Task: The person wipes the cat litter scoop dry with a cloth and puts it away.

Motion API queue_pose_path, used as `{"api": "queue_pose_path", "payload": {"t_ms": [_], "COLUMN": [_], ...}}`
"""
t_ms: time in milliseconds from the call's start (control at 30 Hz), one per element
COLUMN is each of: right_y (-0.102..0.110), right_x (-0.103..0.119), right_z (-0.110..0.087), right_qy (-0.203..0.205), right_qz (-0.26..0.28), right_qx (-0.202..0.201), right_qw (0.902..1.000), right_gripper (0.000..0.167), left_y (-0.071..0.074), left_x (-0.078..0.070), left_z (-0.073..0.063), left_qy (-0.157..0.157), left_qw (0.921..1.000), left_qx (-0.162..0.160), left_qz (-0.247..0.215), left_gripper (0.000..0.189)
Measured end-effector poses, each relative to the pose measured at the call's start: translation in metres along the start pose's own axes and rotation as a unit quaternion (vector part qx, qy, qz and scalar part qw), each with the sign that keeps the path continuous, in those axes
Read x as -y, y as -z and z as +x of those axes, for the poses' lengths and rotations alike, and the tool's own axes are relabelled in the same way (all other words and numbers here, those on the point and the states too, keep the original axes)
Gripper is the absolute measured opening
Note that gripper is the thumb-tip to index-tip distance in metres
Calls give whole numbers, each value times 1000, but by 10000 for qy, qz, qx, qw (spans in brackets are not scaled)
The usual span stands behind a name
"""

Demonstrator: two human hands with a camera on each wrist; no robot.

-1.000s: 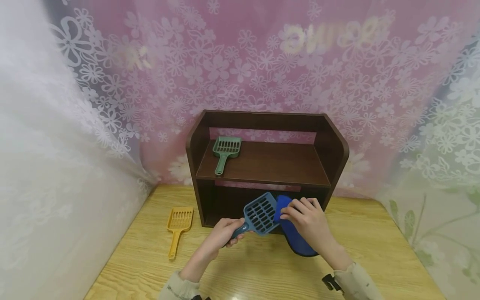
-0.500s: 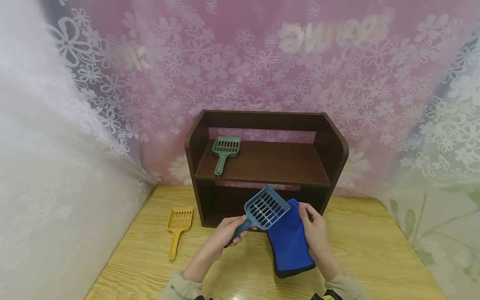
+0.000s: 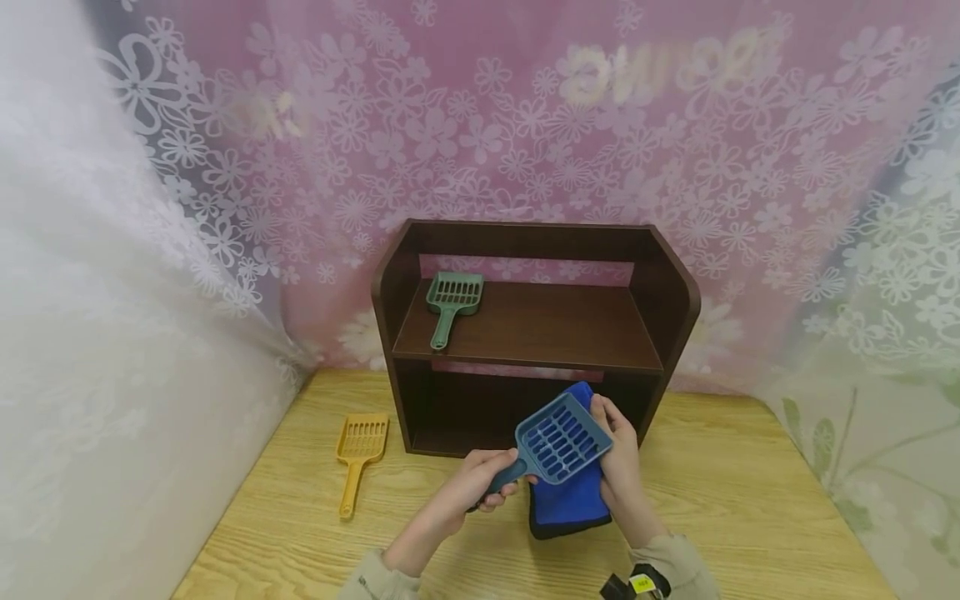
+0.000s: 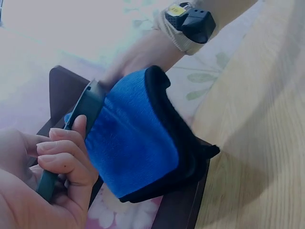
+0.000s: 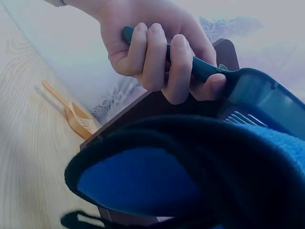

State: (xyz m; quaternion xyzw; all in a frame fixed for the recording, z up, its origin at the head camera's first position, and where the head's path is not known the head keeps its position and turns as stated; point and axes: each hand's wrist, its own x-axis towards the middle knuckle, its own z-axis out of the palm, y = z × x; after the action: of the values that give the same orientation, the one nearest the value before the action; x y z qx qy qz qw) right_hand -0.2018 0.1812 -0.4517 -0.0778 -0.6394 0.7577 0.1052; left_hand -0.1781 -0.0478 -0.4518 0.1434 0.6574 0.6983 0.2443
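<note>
In the head view my left hand [image 3: 486,482] grips the handle of a blue litter scoop [image 3: 564,439], fingers curled round it. The slotted head tilts up to the right, in front of a blue cloth [image 3: 572,502] with black edging. My right hand [image 3: 621,457] holds that cloth at the scoop's far edge, behind and beside the scoop head. From the left wrist, the cloth [image 4: 133,138] hangs folded below the scoop [image 4: 90,105]. The right wrist view has the cloth [image 5: 138,181] filling the lower part, covering some of the slots; the right hand's fingers are hidden there.
A dark brown two-tier shelf [image 3: 525,325] stands at the back of the wooden table [image 3: 720,483]. On its upper tier lies a green litter scoop [image 3: 453,300]. A yellow litter scoop [image 3: 360,446] lies on the table to the left. Flowered curtains [image 3: 487,125] surround the table.
The right hand has turned and shifted its hold on the cloth, which now lies behind the scoop head. The left hand has moved the scoop to the right, over the cloth.
</note>
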Motion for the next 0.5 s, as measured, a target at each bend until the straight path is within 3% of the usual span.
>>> {"api": "queue_pose_path", "payload": {"t_ms": [267,367,500], "right_y": [10,13,13], "right_x": [-1,0,4], "right_z": [-9,-10,-9], "right_qy": [-420,-395,-355], "right_qz": [-447,-378,-482], "right_qx": [478,611,605], "right_qw": [9970,9966,9964], "right_gripper": [55,56,62], "left_y": [18,21,16], "left_x": [-2,-3,-2], "left_z": [0,-2,-2], "left_qy": [-138,-114,-80], "left_qw": [9984,9986,9996], "left_qx": [-542,-515,-243], "left_qz": [-97,-104,-99], "left_gripper": [47,47,47]}}
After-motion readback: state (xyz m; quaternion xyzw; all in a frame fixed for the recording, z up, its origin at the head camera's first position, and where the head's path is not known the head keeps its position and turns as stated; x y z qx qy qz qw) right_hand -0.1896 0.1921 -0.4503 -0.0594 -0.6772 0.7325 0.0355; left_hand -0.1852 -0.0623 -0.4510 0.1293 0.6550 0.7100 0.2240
